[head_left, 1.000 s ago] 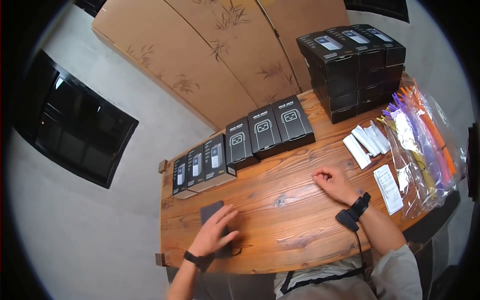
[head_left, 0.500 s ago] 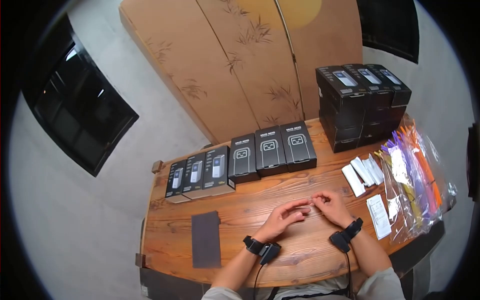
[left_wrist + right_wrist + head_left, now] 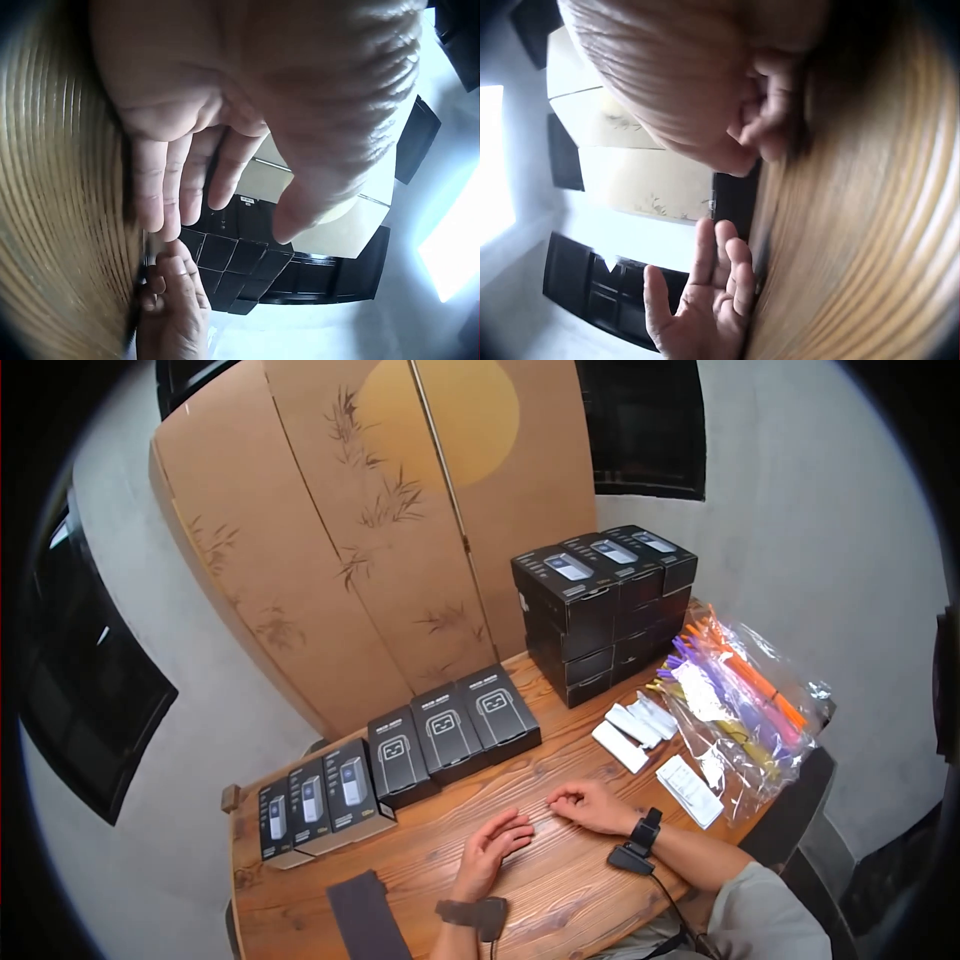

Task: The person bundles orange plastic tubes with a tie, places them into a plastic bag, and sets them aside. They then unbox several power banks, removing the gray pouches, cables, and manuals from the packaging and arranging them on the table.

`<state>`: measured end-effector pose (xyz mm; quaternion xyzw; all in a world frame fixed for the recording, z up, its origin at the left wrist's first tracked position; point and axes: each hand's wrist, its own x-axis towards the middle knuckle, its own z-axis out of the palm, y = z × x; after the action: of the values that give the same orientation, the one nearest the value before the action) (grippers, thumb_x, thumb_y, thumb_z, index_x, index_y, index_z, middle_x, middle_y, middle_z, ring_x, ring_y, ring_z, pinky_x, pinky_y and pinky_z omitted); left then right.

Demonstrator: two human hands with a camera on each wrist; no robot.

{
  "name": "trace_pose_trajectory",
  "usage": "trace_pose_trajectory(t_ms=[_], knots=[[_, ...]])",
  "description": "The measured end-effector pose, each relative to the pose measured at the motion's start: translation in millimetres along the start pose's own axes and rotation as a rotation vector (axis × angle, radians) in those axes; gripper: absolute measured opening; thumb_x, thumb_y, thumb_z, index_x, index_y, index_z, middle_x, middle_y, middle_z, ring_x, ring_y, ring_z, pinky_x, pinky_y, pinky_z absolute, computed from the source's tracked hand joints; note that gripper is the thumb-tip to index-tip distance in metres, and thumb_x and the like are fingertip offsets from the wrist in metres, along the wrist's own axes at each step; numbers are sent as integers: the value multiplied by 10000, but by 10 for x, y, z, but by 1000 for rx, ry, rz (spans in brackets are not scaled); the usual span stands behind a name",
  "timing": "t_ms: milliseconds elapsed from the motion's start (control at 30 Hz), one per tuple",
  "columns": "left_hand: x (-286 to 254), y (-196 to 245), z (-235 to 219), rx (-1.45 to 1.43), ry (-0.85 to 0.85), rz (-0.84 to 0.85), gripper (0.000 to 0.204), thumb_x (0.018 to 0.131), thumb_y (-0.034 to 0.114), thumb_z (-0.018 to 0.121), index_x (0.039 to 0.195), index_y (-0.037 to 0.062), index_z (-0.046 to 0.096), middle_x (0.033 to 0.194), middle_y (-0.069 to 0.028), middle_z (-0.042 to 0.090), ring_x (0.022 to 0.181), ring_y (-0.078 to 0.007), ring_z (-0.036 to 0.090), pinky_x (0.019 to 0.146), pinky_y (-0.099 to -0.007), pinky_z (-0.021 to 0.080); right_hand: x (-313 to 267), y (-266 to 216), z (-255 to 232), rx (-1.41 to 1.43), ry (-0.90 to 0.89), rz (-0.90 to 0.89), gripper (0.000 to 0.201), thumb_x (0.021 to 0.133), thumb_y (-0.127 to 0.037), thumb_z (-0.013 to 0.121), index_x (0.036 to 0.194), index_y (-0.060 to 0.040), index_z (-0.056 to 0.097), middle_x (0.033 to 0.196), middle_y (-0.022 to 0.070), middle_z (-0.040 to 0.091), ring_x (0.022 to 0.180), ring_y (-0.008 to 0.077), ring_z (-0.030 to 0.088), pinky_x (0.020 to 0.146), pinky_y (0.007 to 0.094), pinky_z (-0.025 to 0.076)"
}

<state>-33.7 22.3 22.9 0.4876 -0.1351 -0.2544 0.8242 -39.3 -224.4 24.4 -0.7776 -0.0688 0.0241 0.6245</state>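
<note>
In the head view my left hand point(image 3: 490, 849) is over the wooden table point(image 3: 470, 905), fingers relaxed and nothing in them. The left wrist view shows its palm and loosely straight fingers, thumb apart. My right hand point(image 3: 592, 807) rests on the table just to the right, fingers loosely curled and holding nothing. The two hands' fingertips face each other with a small gap between them. Left of the left hand lies a flat dark grey cloth-like piece point(image 3: 368, 915), partly cut off by the frame's bottom edge.
Black boxes with a face drawing point(image 3: 447, 732) and boxes with a device picture point(image 3: 350, 785) line the far edge. Stacked black boxes point(image 3: 590, 625) stand at the back right. White packets point(image 3: 620, 748), a printed paper point(image 3: 690, 790) and a plastic bag of colourful sticks point(image 3: 745, 710) lie right.
My left hand has left the dark grey piece and moved right, close to the right hand. The right hand stays in nearly the same spot on the table. The head view has turned.
</note>
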Motion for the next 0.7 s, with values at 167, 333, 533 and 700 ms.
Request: trace_pose_trajectory(t_ms=[167,333,533,700], knots=[[-11,-41,-41,58,34,4,462,957,105,596,1350,-92,455,1232,-195,591,1110,-251,621,978,-339,513,12,-316,-227,-150,56,-49,232,914,-167,661,1091,-18,680,886,9,671,785,61,587,717,231,493],[10,-96,-94,44,32,-14,420,966,72,574,1344,-75,465,1230,-197,595,1114,-271,627,979,-353,524,414,-833,-822,175,393,-150,298,926,-132,650,1197,-35,575,901,17,631,805,85,630,598,233,541],[0,-65,-74,48,28,-1,413,972,71,569,1342,-80,466,1224,-192,597,1099,-258,633,967,-335,531,693,-1475,-1075,-788,703,-646,497,743,-76,746,1198,-77,545,1196,117,542,1090,258,580,811,342,532],[0,-61,-73,63,28,-6,419,968,78,587,1340,-77,472,1221,-188,599,1091,-247,637,957,-329,535,937,-1477,-1220,-1027,742,-564,608,680,-60,765,1240,-104,534,1287,104,492,1187,329,502,944,409,465]])
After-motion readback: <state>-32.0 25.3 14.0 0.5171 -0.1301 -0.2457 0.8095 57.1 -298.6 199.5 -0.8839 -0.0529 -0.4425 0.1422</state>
